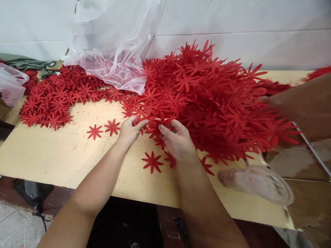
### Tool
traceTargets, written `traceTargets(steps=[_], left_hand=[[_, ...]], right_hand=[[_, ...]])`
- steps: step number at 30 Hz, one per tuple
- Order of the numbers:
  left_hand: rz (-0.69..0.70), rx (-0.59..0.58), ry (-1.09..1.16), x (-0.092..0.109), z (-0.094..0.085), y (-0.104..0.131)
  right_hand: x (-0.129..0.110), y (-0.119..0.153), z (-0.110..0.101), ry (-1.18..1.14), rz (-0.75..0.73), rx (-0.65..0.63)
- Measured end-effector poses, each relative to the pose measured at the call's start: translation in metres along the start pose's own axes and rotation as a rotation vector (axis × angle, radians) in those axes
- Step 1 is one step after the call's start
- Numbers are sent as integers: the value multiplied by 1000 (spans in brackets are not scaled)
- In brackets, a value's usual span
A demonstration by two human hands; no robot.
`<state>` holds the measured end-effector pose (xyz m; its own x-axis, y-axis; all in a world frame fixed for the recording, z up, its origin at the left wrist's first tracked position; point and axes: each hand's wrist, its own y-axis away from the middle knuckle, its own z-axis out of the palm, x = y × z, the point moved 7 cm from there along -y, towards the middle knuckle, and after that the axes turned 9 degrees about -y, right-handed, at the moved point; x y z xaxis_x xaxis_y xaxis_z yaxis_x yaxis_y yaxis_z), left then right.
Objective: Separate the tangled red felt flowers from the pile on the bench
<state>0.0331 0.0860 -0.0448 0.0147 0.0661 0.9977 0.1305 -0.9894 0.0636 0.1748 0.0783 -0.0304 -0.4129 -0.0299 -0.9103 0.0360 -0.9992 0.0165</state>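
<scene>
Both of my hands meet at the near edge of a large heap of red flower-shaped cutouts point(222, 100). Thumb and fingers of my left hand point(131, 130) are pinched together at a red petal piece. Just to its right, my right hand point(178, 137) pinches a red flower cutout point(160, 121) between thumb and forefinger. Red pieces behind blend with it, so how many layers it has is hard to tell. Single cutouts lie flat on the table: one flower point(152, 162) below my hands, and two, including this flower point(94, 131), left of my left hand.
A lower pile of red flowers point(51, 100) spreads at the left of the wooden table point(59, 155). A translucent plastic bag point(111, 44) stands at the back against the tiled wall. At right are a clear plastic container point(269, 184) and brown cardboard point(305, 106).
</scene>
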Motion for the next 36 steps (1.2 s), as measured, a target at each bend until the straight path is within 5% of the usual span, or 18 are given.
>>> traceTargets(steps=[9, 13, 15, 18, 22, 25, 32, 36], left_hand=[[278, 210, -399, 19, -14, 8], [364, 210, -516, 37, -11, 21], [383, 121, -442, 38, -3, 23], [318, -57, -230, 29, 11, 22], [280, -97, -114, 25, 16, 20], [273, -53, -71, 25, 14, 17], [4, 192, 228, 2, -15, -2], [-61, 174, 282, 1, -15, -3]], right_hand=[[-3, -4, -10, 313, -117, 66], [-13, 0, -5, 525, -199, 94], [-15, 2, -1, 577, -218, 86], [-14, 4, 4, 579, -232, 36], [-11, 3, 6, 561, -230, 17], [-9, 2, 5, 519, -198, 20], [8, 3, 17, 359, -22, -169], [11, 2, 16, 252, 14, -167]])
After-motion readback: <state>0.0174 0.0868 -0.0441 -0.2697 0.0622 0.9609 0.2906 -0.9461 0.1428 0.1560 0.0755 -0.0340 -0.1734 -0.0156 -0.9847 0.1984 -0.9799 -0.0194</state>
